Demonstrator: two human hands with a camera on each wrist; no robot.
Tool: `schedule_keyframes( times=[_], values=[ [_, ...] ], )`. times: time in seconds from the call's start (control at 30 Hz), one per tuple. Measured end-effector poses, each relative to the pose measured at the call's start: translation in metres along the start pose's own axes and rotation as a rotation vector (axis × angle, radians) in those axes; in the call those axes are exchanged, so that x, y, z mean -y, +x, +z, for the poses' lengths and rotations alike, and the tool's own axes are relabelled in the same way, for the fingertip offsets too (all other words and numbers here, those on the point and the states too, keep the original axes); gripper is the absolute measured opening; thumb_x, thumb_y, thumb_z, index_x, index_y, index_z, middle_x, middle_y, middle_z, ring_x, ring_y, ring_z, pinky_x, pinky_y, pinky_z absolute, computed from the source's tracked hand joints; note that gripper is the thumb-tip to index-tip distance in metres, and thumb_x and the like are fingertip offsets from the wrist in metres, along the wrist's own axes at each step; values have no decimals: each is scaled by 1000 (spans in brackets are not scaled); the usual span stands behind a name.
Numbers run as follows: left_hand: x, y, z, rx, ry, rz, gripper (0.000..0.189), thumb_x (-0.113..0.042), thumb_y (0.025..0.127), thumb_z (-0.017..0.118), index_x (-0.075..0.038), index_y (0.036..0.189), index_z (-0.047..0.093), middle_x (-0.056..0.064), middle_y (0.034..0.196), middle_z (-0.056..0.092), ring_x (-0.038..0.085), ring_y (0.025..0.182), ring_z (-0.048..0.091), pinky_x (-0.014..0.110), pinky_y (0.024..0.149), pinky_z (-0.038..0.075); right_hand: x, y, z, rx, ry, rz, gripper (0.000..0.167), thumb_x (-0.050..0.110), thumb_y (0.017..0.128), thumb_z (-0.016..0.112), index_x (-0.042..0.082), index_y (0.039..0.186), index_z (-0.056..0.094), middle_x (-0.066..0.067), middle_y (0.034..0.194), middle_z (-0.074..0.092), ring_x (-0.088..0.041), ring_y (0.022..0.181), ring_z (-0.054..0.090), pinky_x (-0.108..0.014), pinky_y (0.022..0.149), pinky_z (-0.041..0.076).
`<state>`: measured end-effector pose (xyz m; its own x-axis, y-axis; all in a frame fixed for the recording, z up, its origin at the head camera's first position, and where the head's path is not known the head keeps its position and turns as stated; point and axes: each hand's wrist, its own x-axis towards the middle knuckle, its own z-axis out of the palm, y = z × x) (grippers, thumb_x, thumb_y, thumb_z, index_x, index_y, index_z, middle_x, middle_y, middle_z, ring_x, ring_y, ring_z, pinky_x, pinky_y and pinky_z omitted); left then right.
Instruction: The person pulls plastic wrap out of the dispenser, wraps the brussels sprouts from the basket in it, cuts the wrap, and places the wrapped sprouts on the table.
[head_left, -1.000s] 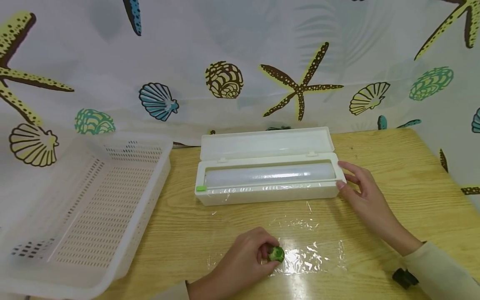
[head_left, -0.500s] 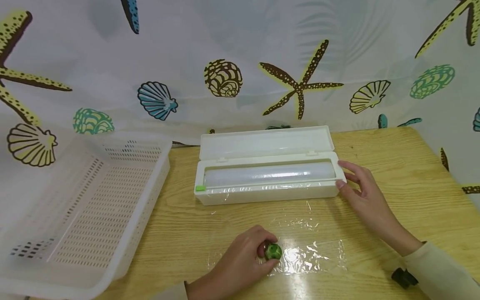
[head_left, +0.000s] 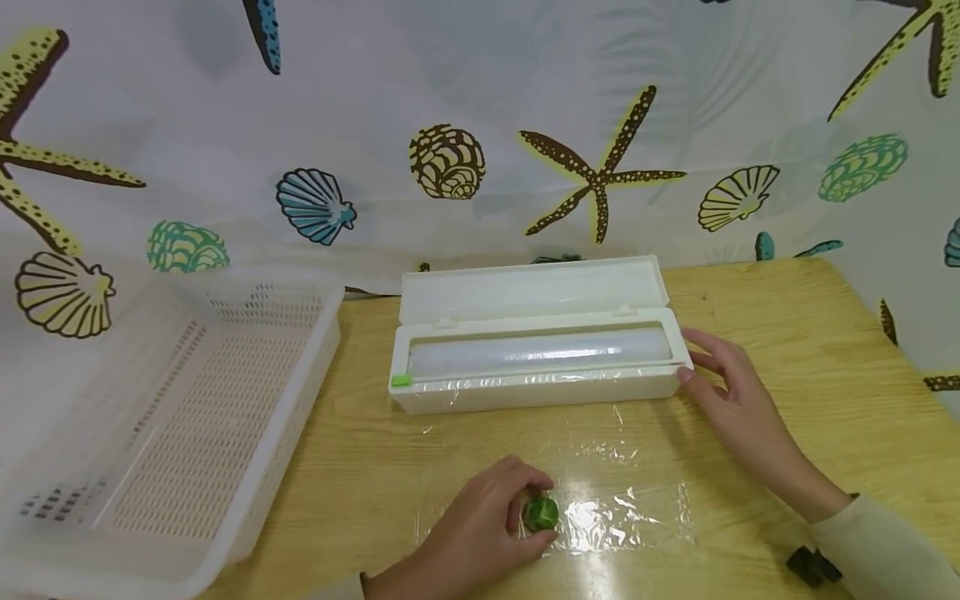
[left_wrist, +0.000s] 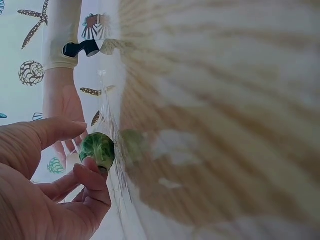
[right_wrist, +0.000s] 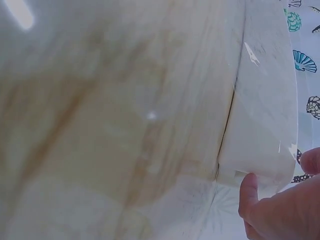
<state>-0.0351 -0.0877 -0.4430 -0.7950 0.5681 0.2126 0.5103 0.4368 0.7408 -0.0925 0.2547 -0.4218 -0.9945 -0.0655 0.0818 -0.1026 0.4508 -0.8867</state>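
Observation:
Low in the head view, my left hand (head_left: 480, 521) has its fingers and thumb curled round a small green Brussels sprout (head_left: 541, 514). The left wrist view shows the sprout (left_wrist: 97, 151) down on a sheet of clear cling film (head_left: 615, 512), a bent fingertip against it and the thumb just above. The film stretches across the table from a white cling film dispenser (head_left: 540, 393), whose lid (head_left: 532, 290) is flipped back over a fat roll of film (head_left: 540, 352). My right hand (head_left: 731, 387) holds the dispenser's right end, thumb at the front corner (right_wrist: 248, 192).
A white perforated plastic basket (head_left: 288, 425) stands to the left. The wood-grain table (head_left: 840, 375) ends at a patterned curtain (head_left: 495, 92) with shells and starfish. A green slide cutter (head_left: 402, 380) sits at the dispenser's left end. A black clip (head_left: 813, 567) is by the right sleeve.
The sprout has turned between my left fingers and shifted slightly left and downward, nearer the palm. The fingertips have spread a little around it. My right hand stays at the dispenser's end.

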Motion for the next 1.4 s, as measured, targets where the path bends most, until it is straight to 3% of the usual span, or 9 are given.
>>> schedule_keyframes(
  times=[0.07, 0.3, 0.5, 0.67, 0.8, 0.93, 1.13, 1.23, 1.4],
  values=[
    [-5, -1, -3, 13, -24, -30, 41, -6, 84, 94, -4, 120, 73, -7, 98, 60, -3, 71, 47, 18, 61, 48, 0, -1, 0, -1, 10, -4, 58, 27, 116, 58, 13, 169, 38, -20, 166, 32, -44, 148, 43, -9, 97, 43],
    [-16, -3, -9, 33, -35, -88, 41, -6, 87, 93, -7, 123, 73, -6, 105, 62, 0, 72, 49, 18, 64, 49, -1, -7, 0, -35, -5, 1, 60, 25, 116, 59, 9, 169, 36, -22, 166, 31, -44, 147, 44, -14, 97, 42],
    [-16, -13, -17, -9, -8, -100, 43, -8, 86, 93, -9, 123, 72, -7, 105, 61, 1, 73, 50, 20, 66, 50, -2, -15, -2, -69, -27, -31, 59, 19, 114, 61, 7, 167, 38, -23, 162, 34, -46, 146, 44, -8, 95, 41],
    [-12, -21, -26, -41, 6, -73, 41, -10, 86, 93, -9, 122, 72, -6, 103, 61, -1, 73, 47, 21, 67, 49, -1, -25, -5, -72, -34, -37, 59, 15, 112, 63, 5, 165, 38, -23, 160, 35, -46, 143, 45, -6, 95, 42],
    [-10, -26, -29, -61, 25, -60, 35, -12, 87, 93, -11, 114, 72, -6, 102, 62, -1, 73, 47, 21, 67, 48, 1, -31, -4, -94, -45, -10, 53, 13, 110, 66, -1, 156, 43, -20, 154, 41, -29, 130, 52, -7, 91, 45],
    [-7, -32, -32, -60, 14, -77, 31, -11, 87, 93, -14, 108, 70, -7, 99, 61, 0, 72, 48, 22, 66, 49, 3, -40, -3, -93, -55, -29, 42, 8, 105, 73, -4, 138, 50, -14, 131, 54, -15, 99, 55, -13, 80, 50],
    [-1, -39, -38, -50, -17, -67, 31, -8, 87, 92, -17, 100, 66, -8, 92, 59, 1, 70, 49, 21, 62, 49, 4, -54, 1, 12, -66, -175, 33, 1, 96, 82, 5, 122, 62, -2, 91, 62, -14, 71, 59, -24, 59, 50],
    [6, -45, -41, -60, 26, -12, 31, -6, 86, 92, -18, 98, 66, -10, 88, 57, -1, 70, 48, 19, 61, 47, 3, -57, 5, 89, -45, -266, 39, -3, 93, 83, 5, 124, 62, 0, 93, 63, -13, 68, 59, -25, 55, 51],
    [21, -56, -44, -69, 126, 57, 29, -7, 84, 90, -20, 96, 67, -14, 88, 56, -2, 75, 49, 17, 61, 45, -2, -64, 6, 221, -117, -378, 52, 1, 90, 89, 7, 132, 59, 6, 103, 62, -6, 73, 57, -21, 60, 52]
  ],
)
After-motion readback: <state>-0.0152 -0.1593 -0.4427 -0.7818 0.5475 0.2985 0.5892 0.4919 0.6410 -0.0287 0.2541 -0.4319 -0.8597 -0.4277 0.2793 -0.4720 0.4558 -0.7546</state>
